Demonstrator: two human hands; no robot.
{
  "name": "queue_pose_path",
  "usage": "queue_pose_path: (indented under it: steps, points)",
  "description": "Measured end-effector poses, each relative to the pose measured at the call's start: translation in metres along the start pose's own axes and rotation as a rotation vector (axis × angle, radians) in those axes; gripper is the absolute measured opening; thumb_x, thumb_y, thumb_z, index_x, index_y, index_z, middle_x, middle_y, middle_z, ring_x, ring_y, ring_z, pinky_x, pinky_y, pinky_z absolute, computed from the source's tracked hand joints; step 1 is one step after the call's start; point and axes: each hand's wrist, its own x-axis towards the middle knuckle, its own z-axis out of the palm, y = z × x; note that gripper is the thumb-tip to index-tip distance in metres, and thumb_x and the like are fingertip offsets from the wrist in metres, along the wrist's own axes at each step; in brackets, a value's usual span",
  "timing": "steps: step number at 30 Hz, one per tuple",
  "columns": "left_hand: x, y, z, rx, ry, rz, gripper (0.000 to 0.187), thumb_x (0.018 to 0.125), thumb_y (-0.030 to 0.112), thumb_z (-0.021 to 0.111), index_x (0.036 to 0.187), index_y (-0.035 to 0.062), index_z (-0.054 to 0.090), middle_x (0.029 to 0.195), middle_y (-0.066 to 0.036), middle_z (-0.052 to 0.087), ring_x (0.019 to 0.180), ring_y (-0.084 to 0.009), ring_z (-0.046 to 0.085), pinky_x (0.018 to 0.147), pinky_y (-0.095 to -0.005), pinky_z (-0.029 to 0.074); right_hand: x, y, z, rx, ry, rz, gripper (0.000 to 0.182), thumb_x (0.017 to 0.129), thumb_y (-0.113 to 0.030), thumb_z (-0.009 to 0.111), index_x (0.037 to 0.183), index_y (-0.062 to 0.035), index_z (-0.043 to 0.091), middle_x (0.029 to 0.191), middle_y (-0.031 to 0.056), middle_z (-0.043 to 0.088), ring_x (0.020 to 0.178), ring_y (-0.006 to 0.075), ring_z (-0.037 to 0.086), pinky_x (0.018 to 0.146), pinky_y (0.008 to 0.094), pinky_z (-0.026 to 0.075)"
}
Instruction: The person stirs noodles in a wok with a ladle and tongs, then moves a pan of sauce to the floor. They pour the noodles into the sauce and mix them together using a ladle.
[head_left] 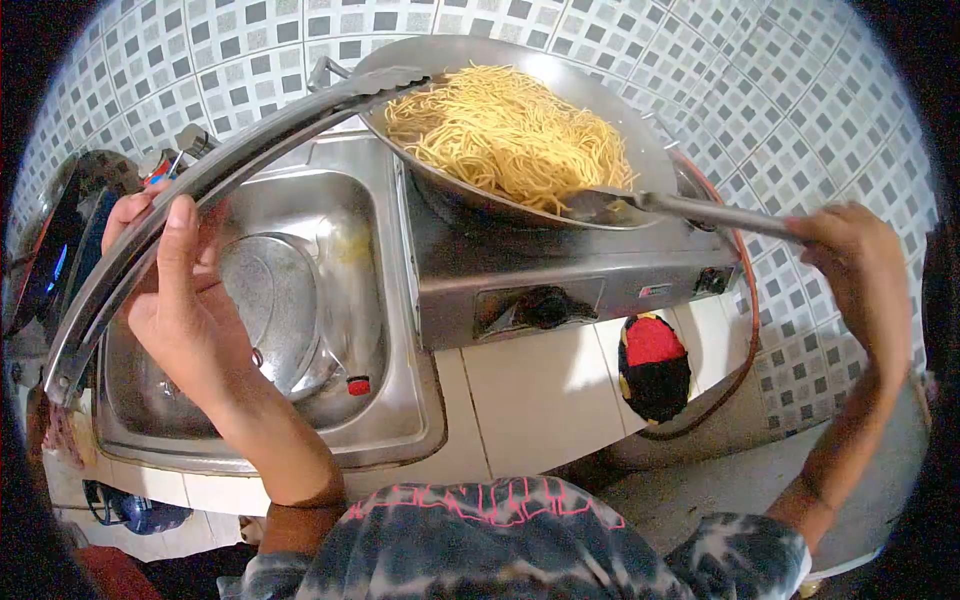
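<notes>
My left hand (185, 290) is closed around a pair of long metal tongs (215, 182), whose scalloped tips reach the left edge of the noodles. The yellow noodles (510, 130) lie heaped in a wide metal wok (645, 110) on the stove. At the right, my right hand (850, 265) grips the handle of a metal spatula (715, 210). The spatula's blade is partly under the noodles at the wok's near rim.
Below the wok stands a steel gas stove (450, 300) with a black knob (545, 308). A steel sink (375, 420) to the left holds a round metal lid (265, 290). A red and black cloth pad (655, 370) lies before the stove. An orange hose (752, 320) curves at the right.
</notes>
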Motion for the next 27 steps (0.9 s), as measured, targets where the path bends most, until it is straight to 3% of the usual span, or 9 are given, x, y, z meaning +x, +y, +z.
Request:
queue_pose_path:
  steps: [6, 15, 18, 27]
  points:
    - [0.003, 0.002, -0.004, 0.006, 0.014, 0.027, 0.026, 0.073, 0.001, 0.057, 0.097, -0.0002, 0.046, 0.091, -0.009, 0.051, 0.082, -0.0163, 0.053, 0.072, -0.0298, 0.047, 0.053, -0.028, 0.045, -0.004, -0.008, 0.131, 0.017, 0.066, -0.012, 0.057, 0.082, -0.0108, 0.060, 0.073, 0.0076, 0.058, 0.070, 0.0255, 0.056, 0.058, 0.0349, 0.043]
    - [0.006, 0.001, -0.010, 0.016, 0.037, 0.031, 0.025, 0.074, 0.001, 0.055, 0.098, -0.0001, 0.046, 0.094, -0.011, 0.051, 0.085, -0.0188, 0.054, 0.075, -0.0318, 0.047, 0.100, -0.026, 0.112, 0.126, 0.095, 0.140, 0.014, 0.071, -0.017, 0.056, 0.084, -0.0156, 0.059, 0.071, 0.0091, 0.058, 0.069, 0.0273, 0.057, 0.057, 0.0384, 0.044]
    - [0.005, 0.004, -0.008, -0.001, 0.036, 0.017, 0.025, 0.074, 0.002, 0.055, 0.097, 0.0005, 0.046, 0.094, -0.011, 0.052, 0.086, -0.0193, 0.054, 0.075, -0.0322, 0.047, 0.111, -0.026, 0.122, 0.120, 0.107, 0.183, 0.019, 0.070, -0.018, 0.058, 0.089, -0.0173, 0.060, 0.081, 0.0075, 0.060, 0.073, 0.0257, 0.057, 0.061, 0.0354, 0.044]
    - [0.006, 0.004, -0.014, 0.022, 0.016, 0.041, 0.024, 0.075, 0.002, 0.055, 0.097, 0.0026, 0.046, 0.095, -0.011, 0.052, 0.088, -0.0204, 0.054, 0.077, -0.0330, 0.047, 0.116, -0.007, 0.115, 0.212, 0.119, 0.248, 0.022, 0.072, -0.025, 0.059, 0.092, -0.0184, 0.060, 0.081, 0.0073, 0.061, 0.075, 0.0251, 0.058, 0.061, 0.0348, 0.044]
